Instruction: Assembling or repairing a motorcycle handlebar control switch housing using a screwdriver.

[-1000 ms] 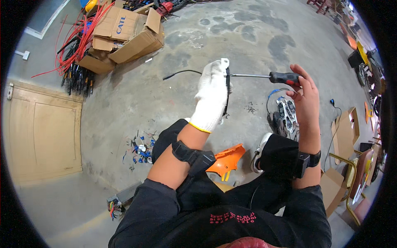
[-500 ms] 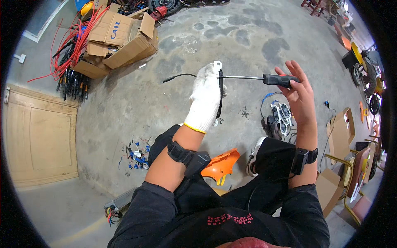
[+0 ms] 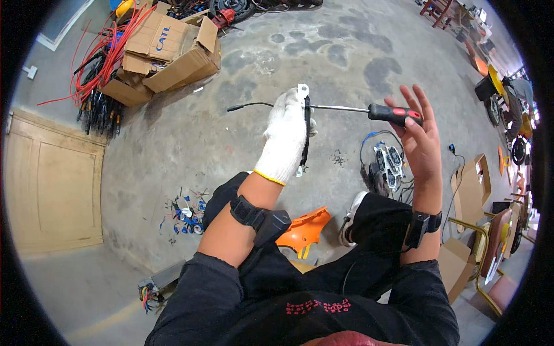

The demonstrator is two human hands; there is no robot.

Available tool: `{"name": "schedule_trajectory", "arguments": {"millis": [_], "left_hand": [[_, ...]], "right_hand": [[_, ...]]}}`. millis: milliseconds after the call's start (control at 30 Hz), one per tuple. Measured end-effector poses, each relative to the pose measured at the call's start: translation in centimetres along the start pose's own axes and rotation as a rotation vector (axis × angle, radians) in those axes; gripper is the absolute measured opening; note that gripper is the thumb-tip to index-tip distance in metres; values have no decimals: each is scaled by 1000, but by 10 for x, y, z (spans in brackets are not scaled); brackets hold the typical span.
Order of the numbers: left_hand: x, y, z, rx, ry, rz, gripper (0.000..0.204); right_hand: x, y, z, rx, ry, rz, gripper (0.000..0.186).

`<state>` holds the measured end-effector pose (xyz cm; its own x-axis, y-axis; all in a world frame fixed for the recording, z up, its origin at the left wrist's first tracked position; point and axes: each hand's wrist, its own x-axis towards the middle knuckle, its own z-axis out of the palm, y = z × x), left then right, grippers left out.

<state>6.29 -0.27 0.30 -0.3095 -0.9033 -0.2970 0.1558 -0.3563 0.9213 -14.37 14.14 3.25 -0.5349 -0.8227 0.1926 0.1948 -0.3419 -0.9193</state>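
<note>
Near the centre of the frame, the left hand [image 3: 285, 121], in a white knitted glove with a yellow-edged cuff, grips a narrow dark part [image 3: 306, 138]. The part stands roughly upright in the picture along the glove's right side, a white tab with a hole showing at its top end. A thin black cable [image 3: 249, 105] sticks out to the left from behind the glove.

Right of centre, the bare right hand [image 3: 421, 135] holds the black-and-red handle of a screwdriver [image 3: 392, 114] between thumb and fingers, the other fingers spread loosely upward. The metal shaft runs nearly level to the left, its end meeting the dark part; the very tip is hidden. Both forearms wear black strapped devices.

Below centre, an orange molded piece [image 3: 306, 229] lies on the concrete floor [image 3: 173, 141] between the person's legs. White-and-black parts [image 3: 388, 167] with cables lie right of centre, just left of the right forearm. A heap of blue, white and dark wire pieces [image 3: 186, 214] sits lower left. An open cardboard box [image 3: 193, 63] stands upper left, with red tubing [image 3: 92, 78] beside it.
</note>
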Motion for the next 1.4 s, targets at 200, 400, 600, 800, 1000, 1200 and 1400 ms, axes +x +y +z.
{"name": "schedule_trajectory", "arguments": {"millis": [200, 400, 600, 800, 1000, 1200, 1400], "left_hand": [[-7, -5, 5, 31, -4, -2, 34], [-7, -2, 1, -81, -42, -104, 32], [-18, -5, 4, 22, -19, -37, 33], [-13, -2, 2, 6, -7, -61, 34], [-14, 1, 0, -65, -13, -43, 32], [-18, 5, -3, -1, -48, 0, 31], [-17, 11, -3, 17, -79, 60, 33]], "right_hand": [[5, -6, -10, -475, 221, 519, 51], [-4, 7, 6, -106, 198, 42, 51], [-1, -12, -8, -387, 136, 167, 42], [-2, 1, -1, -260, 237, 403, 46], [-5, -3, 12, -75, 70, 5, 45], [-2, -2, 3, -410, 219, 417, 56], [-2, 2, 7, 8, 114, 176, 44]]}}
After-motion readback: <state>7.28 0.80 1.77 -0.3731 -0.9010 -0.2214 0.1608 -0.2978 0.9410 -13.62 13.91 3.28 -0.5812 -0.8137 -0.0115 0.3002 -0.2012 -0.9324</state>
